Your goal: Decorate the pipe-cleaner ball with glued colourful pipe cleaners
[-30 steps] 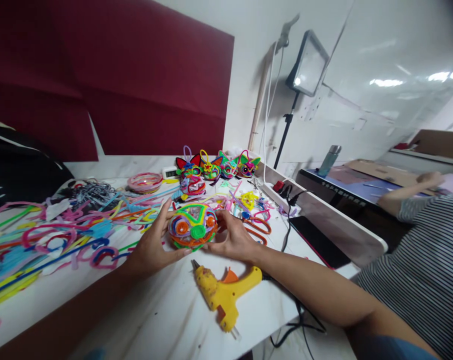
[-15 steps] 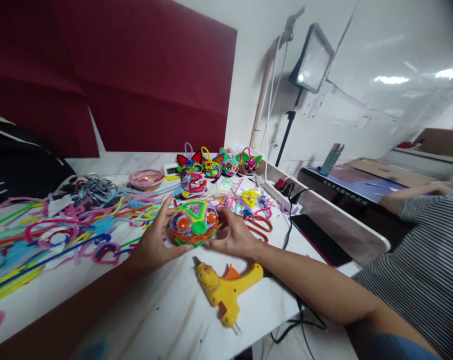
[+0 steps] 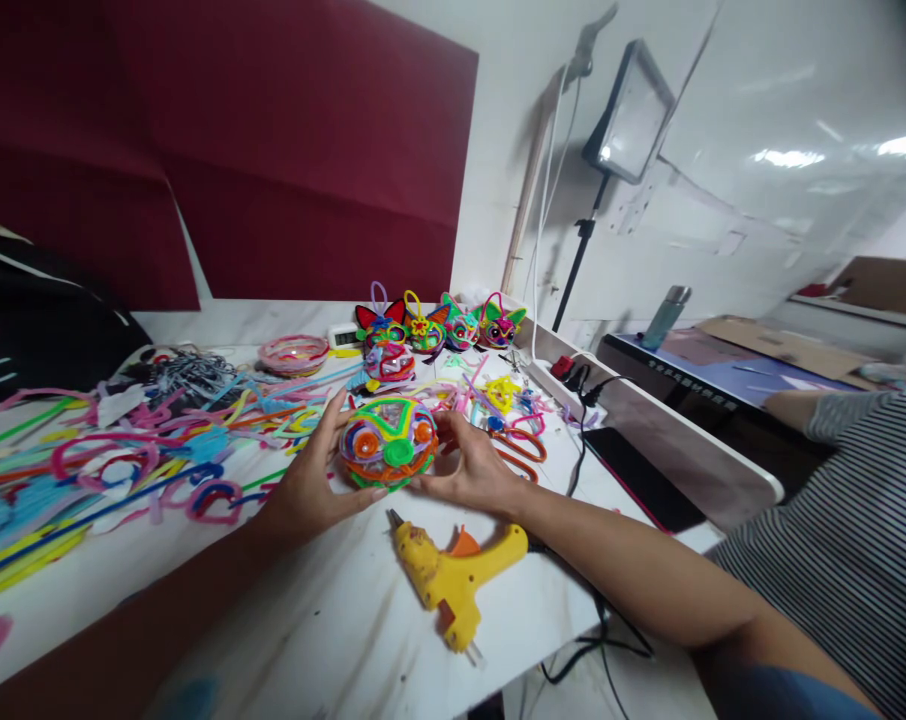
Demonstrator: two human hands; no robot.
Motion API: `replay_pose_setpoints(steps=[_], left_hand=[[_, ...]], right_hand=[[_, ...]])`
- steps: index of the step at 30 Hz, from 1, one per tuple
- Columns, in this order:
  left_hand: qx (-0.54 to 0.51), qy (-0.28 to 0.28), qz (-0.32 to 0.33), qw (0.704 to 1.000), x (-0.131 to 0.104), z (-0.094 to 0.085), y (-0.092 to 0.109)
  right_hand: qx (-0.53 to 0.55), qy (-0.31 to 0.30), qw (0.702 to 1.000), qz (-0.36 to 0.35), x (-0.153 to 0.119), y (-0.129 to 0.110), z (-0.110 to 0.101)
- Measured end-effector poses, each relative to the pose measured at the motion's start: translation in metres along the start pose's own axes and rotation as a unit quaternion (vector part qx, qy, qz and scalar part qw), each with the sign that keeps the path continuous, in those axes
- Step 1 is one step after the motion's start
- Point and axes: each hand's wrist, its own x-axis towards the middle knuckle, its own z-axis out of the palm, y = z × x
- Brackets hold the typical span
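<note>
Between my two hands is a round pipe-cleaner animal head (image 3: 390, 443) with orange eyes, a green nose and a yellow-green V on its brow. My left hand (image 3: 319, 470) grips its left side, thumb along the bottom edge. On the opposite side my right hand (image 3: 477, 468) holds it with curled fingers, partly hidden behind it. A yellow hot glue gun (image 3: 457, 575) lies on the table just in front of my hands, nozzle pointing to the upper left. Orange-handled scissors (image 3: 524, 452) rest beyond my right hand.
Loose pipe cleaners (image 3: 153, 470) cover the table's left side. Several eared pipe-cleaner heads (image 3: 423, 328) stand at the back. At right are a black phone (image 3: 640, 480), a power strip (image 3: 565, 375) with cords, and a person in a striped shirt (image 3: 843, 540). A lamp (image 3: 629, 115) stands behind.
My hands and the pipe-cleaner head stay nearly as they were. The view shifts very slightly. At right, the other person's arm has moved a little.
</note>
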Motion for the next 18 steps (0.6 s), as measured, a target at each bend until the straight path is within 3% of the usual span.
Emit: replay_pose_setpoints(steps=[18], left_hand=[[0.023,0.000,-0.012,1.000,-0.0008,-0.0018,0.0015]], right_hand=[[-0.016,-0.012,1.000,0.006,-0.0003,-0.0045,-0.0046]])
